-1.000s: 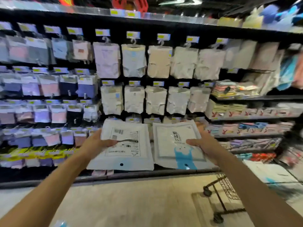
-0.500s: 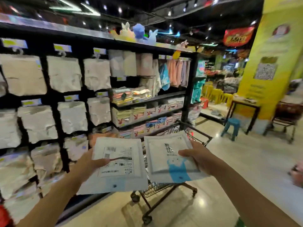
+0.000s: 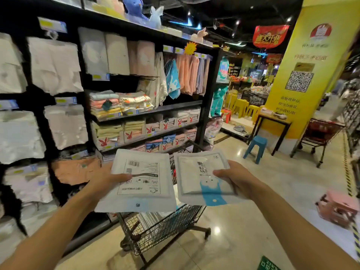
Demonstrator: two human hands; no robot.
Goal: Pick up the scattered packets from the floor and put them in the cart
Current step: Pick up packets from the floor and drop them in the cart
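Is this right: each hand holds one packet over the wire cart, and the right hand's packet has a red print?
Not quite. The head view shows the print on the right packet, held by the right hand, is blue, not red. The rest stands: the left hand holds the left packet, and both packets are over the wire cart.
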